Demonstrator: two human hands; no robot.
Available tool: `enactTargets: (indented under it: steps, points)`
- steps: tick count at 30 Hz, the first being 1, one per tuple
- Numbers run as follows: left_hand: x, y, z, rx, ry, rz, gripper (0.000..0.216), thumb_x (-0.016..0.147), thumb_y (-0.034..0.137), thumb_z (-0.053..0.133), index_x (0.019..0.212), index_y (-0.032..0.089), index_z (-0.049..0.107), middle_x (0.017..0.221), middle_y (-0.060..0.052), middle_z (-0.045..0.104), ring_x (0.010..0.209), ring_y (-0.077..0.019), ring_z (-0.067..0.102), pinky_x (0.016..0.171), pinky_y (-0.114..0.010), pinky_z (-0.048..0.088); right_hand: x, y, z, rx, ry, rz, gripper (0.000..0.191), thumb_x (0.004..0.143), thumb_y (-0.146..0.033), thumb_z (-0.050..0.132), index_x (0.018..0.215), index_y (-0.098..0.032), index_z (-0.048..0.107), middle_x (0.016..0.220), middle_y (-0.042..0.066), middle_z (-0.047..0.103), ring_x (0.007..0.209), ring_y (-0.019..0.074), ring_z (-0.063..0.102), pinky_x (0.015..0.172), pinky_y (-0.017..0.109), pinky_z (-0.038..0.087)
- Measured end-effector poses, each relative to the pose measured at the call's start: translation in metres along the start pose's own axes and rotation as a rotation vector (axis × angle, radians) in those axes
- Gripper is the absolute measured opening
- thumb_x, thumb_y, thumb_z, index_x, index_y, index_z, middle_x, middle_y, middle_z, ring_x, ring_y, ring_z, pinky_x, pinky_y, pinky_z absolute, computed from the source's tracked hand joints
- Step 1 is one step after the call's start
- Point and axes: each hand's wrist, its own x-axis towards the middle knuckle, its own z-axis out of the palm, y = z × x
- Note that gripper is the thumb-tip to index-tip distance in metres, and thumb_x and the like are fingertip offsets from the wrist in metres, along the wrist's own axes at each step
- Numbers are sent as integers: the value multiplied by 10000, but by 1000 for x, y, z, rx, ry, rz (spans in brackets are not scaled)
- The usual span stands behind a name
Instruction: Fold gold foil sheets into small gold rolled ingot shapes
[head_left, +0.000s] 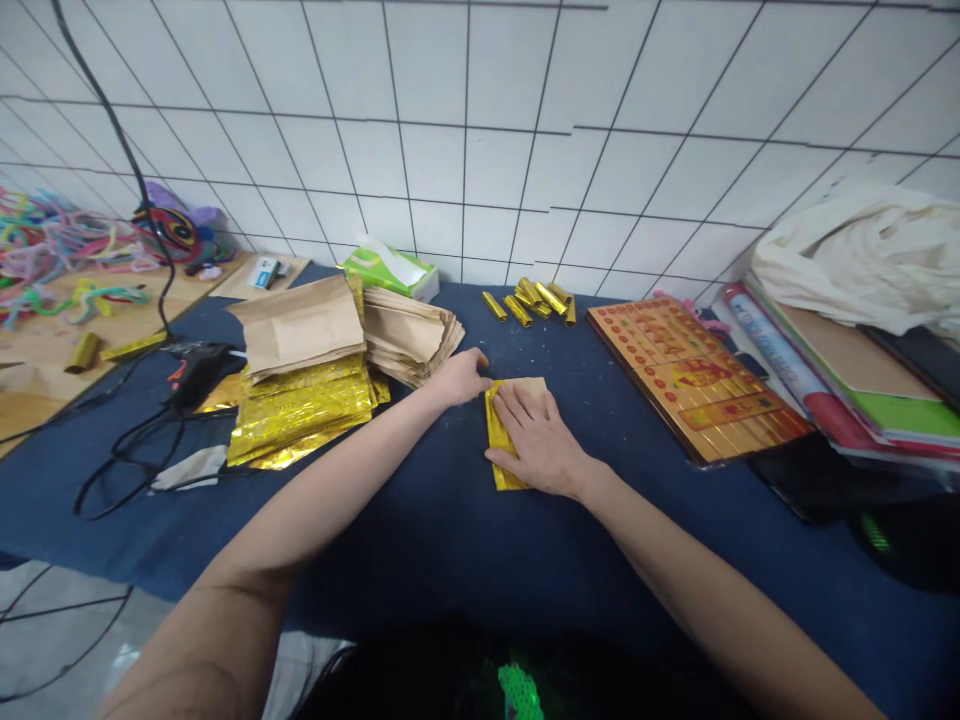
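Note:
A sheet of gold foil paper with a tan paper side lies on the blue cloth in front of me. My right hand presses flat on it, fingers stretched out and thumb at its left edge. At the sheet's upper left corner is my left hand, its thumb and forefinger apart and the other fingers mostly hidden. Left of that hand, a stack of tan paper lies beside more gold foil sheets topped with tan paper. Several gold paper rolls lie near the wall.
A glue gun with a looping black cable sits on the left. At the back is a green tissue pack. On the right are a packet of printed gold paper and stacked folders under a white cloth bag.

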Motion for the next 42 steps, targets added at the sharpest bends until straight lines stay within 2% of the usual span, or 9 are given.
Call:
enactTargets:
  steps: [5, 14, 24, 30, 33, 35, 37, 39, 42]
  points:
    - [-2, 4, 4, 25, 46, 53, 413, 721, 194, 629, 1121, 137, 543, 793, -37, 658, 683, -142, 632, 691, -244, 483, 1, 0, 0, -1, -3, 6, 808, 845, -638, 221, 1435, -86, 190, 1504, 152, 184, 1391, 305, 102, 1073, 597, 75]
    - [-3, 10, 7, 149, 97, 138, 408, 747, 67, 489, 1142, 146, 547, 902, -57, 664, 854, -162, 629, 786, -249, 468, 2, -13, -1, 14, 14, 100, 828, 840, -658, 183, 1433, -80, 202, 1510, 163, 139, 1387, 333, 93, 1057, 610, 97]
    - [-15, 17, 15, 348, 141, 138, 443, 787, 91, 441, 1226, 154, 447, 1101, -146, 561, 998, -248, 603, 834, -358, 469, 4, -19, -5, 27, -15, 144, 819, 837, -669, 160, 1433, -111, 230, 1508, 163, 150, 1385, 347, 94, 1055, 615, 95]
    - [-35, 20, 8, 340, 282, 346, 476, 857, 145, 356, 1327, 79, 319, 1367, -170, 401, 1313, -242, 331, 1078, -386, 283, 4, -19, -4, 33, -31, 146, 827, 842, -660, 128, 1439, -93, 197, 1509, 162, 142, 1386, 344, 90, 1056, 616, 97]
    - [-44, 18, -6, 71, 471, 245, 568, 891, 232, 326, 1389, 50, 120, 1441, -187, 285, 1351, -215, 263, 1091, -345, 280, 5, -18, -1, 21, -14, 141, 838, 839, -667, 129, 1434, -83, 208, 1510, 158, 141, 1386, 341, 97, 1054, 618, 106]
    - [-51, 17, -10, -97, 595, 161, 528, 924, 235, 206, 1400, 105, 21, 1431, -165, 302, 1333, -182, 301, 1047, -332, 345, 5, -18, 0, 16, 4, 149, 858, 829, -681, 149, 1432, -74, 206, 1508, 158, 152, 1388, 332, 98, 1058, 611, 109]
    - [-60, 15, -5, -173, 521, 201, 508, 920, 244, 235, 1389, 131, 75, 1355, -147, 413, 1273, -167, 396, 1020, -319, 377, 5, -18, 1, 24, 9, 158, 867, 829, -678, 160, 1433, -57, 185, 1504, 164, 165, 1391, 317, 92, 1066, 600, 102]
    - [-68, 10, 8, -209, 295, 262, 498, 897, 212, 291, 1370, 134, 153, 1251, -125, 523, 1159, -146, 516, 985, -310, 415, 4, -18, 0, 40, 5, 159, 858, 840, -654, 162, 1431, -32, 168, 1500, 180, 170, 1394, 307, 86, 1070, 594, 93]
    - [-73, -1, 27, -19, 85, 347, 496, 839, 122, 348, 1331, 149, 291, 1273, -88, 537, 1196, -144, 488, 1055, -338, 342, 5, -19, -2, 68, 11, 163, 827, 851, -613, 186, 1425, -18, 179, 1494, 192, 187, 1393, 304, 96, 1072, 584, 96]
